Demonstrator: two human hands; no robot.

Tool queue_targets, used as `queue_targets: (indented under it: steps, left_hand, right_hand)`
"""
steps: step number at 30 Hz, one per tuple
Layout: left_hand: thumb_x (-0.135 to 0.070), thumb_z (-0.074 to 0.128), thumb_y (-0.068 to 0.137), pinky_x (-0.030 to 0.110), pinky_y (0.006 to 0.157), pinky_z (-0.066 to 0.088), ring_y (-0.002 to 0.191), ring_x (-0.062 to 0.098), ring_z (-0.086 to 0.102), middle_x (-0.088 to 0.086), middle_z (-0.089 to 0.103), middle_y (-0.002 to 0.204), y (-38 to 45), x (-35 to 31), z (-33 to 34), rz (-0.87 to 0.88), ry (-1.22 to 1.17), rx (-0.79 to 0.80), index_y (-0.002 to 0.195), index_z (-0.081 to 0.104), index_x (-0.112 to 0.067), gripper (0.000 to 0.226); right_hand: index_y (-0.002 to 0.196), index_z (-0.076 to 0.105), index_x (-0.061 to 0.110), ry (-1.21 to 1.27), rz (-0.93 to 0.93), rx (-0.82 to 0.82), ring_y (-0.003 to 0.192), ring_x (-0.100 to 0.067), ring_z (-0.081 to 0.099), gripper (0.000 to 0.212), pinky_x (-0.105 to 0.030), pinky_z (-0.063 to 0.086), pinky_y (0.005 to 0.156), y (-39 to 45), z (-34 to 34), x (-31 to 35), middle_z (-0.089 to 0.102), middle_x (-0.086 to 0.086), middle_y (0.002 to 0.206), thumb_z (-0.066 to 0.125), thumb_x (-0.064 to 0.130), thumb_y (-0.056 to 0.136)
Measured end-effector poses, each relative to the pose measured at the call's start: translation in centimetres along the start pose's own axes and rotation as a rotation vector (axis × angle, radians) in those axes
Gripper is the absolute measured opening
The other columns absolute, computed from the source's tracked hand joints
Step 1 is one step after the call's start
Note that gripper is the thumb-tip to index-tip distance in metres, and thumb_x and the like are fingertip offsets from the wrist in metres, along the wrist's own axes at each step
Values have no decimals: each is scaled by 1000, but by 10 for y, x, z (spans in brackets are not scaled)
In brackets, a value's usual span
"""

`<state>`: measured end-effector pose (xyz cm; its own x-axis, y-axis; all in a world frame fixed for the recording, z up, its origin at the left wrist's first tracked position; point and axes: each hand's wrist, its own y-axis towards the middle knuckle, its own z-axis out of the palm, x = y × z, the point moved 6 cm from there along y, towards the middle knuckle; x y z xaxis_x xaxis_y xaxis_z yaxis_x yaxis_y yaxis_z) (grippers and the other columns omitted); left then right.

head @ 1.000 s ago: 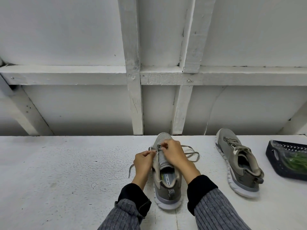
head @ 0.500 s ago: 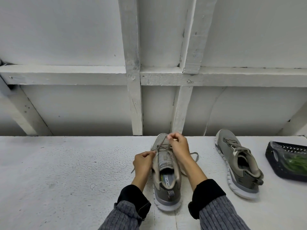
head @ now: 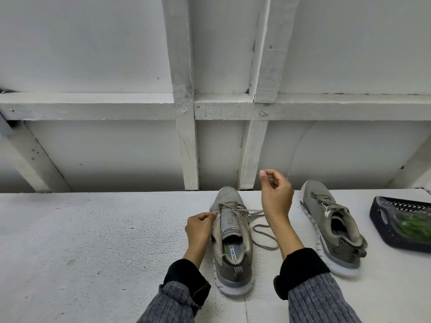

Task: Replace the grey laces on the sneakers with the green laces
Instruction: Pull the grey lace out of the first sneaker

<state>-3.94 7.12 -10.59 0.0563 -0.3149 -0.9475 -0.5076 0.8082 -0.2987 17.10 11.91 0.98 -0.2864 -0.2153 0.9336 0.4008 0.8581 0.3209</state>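
Right hand (head: 276, 197) has a pinch grip on the grey lace (head: 254, 212), lifted above the near sneaker (head: 232, 238) on the bench (head: 93, 241). Left hand (head: 200, 227) pinches the eyelet edge. Second sneaker (head: 331, 227) sits to the right, with green laces (head: 412, 226) in a basket (head: 382, 222).

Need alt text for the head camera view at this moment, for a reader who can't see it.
A person's right hand pulls a grey lace up out of the nearer grey sneaker on a white table while the left hand pinches the shoe's left edge. A second, still laced sneaker and a dark basket holding green laces sit to the right.
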Motion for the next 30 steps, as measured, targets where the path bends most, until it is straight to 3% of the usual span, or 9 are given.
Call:
queue_targets:
  steps: [4, 7, 11, 14, 17, 20, 25, 27, 30]
  left_hand:
    - [-23, 76, 81, 30, 78, 52, 75, 11, 63, -10, 69, 71, 0, 1, 0, -6, -4, -1, 65, 72, -29, 18]
    - [-23, 76, 81, 31, 79, 52, 75, 13, 63, -8, 70, 71, 0, 1, 0, -6, -2, -10, 65, 72, -28, 17]
    - [-24, 76, 81, 30, 81, 52, 78, 13, 63, -9, 69, 72, 0, 1, 0, -18, -3, -9, 65, 71, -29, 18]
    - [-25, 77, 80, 30, 83, 51, 82, 15, 64, -7, 70, 74, -1, 0, 0, -21, 5, -7, 65, 71, -30, 17]
    - [-25, 77, 80, 30, 84, 51, 83, 16, 64, -4, 71, 76, 0, 0, 0, -20, 4, -6, 66, 72, -28, 16]
    - [-26, 77, 80, 32, 84, 52, 80, 16, 64, -7, 70, 74, 0, 1, 0, -19, 12, -5, 65, 72, -29, 16]
    - [-25, 77, 80, 33, 82, 53, 78, 16, 64, -9, 69, 71, 0, 0, 1, -8, 9, -7, 63, 71, -29, 19]
    - [-25, 76, 80, 29, 80, 51, 78, 15, 64, -8, 70, 72, -1, 0, 1, -5, 7, -4, 64, 71, -28, 18]
    - [-24, 76, 81, 24, 76, 45, 79, 12, 63, -7, 70, 74, -2, -1, 0, 1, 3, -3, 66, 72, -28, 16]
  right_hand:
    - [93, 71, 25, -368, -88, 68, 79, -17, 62, 15, -31, 47, 69, 0, -5, 2, 71, 5, 83, 61, 36, 92]
    - [99, 70, 29, -536, -72, 192, 89, -20, 64, 17, -31, 46, 74, -6, 0, -19, 71, 8, 93, 57, 37, 94]
    - [109, 71, 20, -534, 75, 504, 100, -21, 63, 20, -27, 46, 81, -28, 17, -71, 70, -1, 109, 56, 22, 96]
    - [114, 69, 17, -618, 163, 615, 98, -25, 65, 23, -32, 52, 83, -43, 20, -97, 70, -8, 109, 57, 17, 94]
    - [114, 69, 16, -674, 146, 584, 106, -28, 61, 25, -37, 51, 87, -41, 19, -92, 68, -9, 112, 56, 19, 94]
    - [116, 65, 15, -797, 54, 428, 115, -28, 52, 25, -38, 41, 91, -29, 14, -63, 61, -6, 118, 52, 19, 96]
    - [102, 60, 13, -767, -75, 359, 112, -25, 46, 15, -40, 40, 90, -26, 22, -20, 51, -4, 116, 53, 24, 95]
    - [103, 55, 12, -724, -76, 369, 107, -26, 50, 16, -36, 44, 82, -32, 26, -17, 45, -5, 117, 56, 25, 94]
    - [113, 49, 11, -695, -47, 364, 98, -27, 56, 25, -28, 38, 70, -40, 29, -19, 35, -5, 121, 56, 25, 94]
